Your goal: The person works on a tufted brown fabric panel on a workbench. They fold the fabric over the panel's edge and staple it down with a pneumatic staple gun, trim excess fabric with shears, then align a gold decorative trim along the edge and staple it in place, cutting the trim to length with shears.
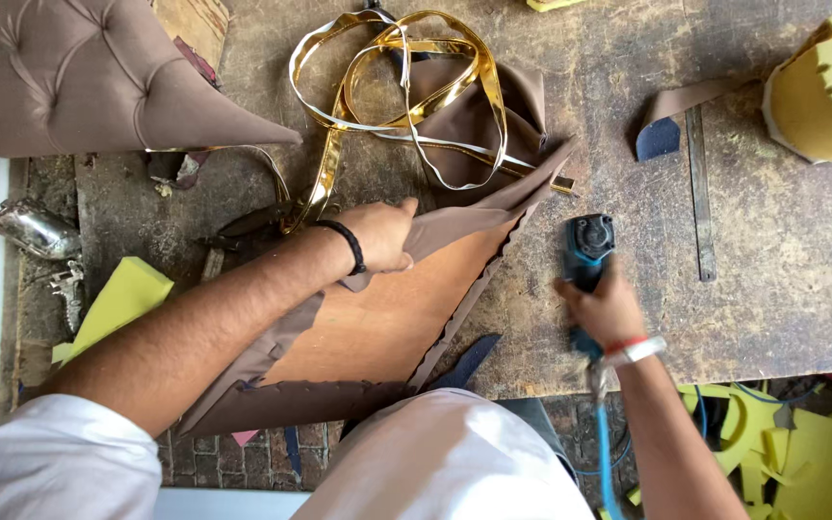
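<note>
Head view, left to right: a tufted brown cushion piece (98, 82) lies far left on the worn wooden surface (782, 241), with a yellow foam wedge (122, 303) nearer. The left hand (377, 234) presses, fingers curled, on the brown fabric edge folded over a triangular plywood panel (377, 323), which lies under and near that hand. Gold trim ribbon (397, 87) loops beyond it. The right hand (609, 310) grips a blue pneumatic stapler (586, 252) just right of the panel's edge. Far right sits a yellow foam ring (825, 91).
</note>
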`<action>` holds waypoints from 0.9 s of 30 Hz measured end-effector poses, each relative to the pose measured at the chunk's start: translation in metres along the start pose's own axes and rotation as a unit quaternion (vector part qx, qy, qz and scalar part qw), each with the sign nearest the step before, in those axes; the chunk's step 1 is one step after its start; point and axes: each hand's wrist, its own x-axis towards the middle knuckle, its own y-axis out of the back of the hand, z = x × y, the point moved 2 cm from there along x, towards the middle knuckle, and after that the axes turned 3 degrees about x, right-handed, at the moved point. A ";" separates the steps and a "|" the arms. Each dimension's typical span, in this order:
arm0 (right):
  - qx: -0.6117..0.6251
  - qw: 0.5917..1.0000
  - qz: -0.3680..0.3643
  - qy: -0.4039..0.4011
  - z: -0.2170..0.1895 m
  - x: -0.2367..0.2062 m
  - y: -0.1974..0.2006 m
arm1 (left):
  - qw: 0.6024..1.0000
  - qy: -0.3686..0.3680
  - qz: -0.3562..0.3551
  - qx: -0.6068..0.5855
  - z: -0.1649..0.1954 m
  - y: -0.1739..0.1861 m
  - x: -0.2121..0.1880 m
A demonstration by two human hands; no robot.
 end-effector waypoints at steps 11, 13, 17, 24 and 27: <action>0.191 0.947 -0.224 0.131 -0.099 -0.094 -0.032 | 0.998 0.020 0.012 0.057 0.032 0.007 -0.014; 0.250 0.934 -0.227 0.115 -0.092 -0.093 -0.033 | 0.998 0.022 0.012 0.052 0.034 0.008 -0.015; 0.255 0.938 -0.220 0.079 -0.058 -0.075 -0.032 | 0.999 0.014 0.003 0.047 0.035 0.005 -0.016; -0.150 0.983 0.069 0.079 0.009 -0.002 -0.016 | 0.995 -0.042 -0.007 -0.093 0.005 0.001 -0.007; -0.038 0.981 0.127 0.140 0.014 0.005 -0.027 | 0.979 -0.043 -0.021 -0.200 0.000 0.003 0.001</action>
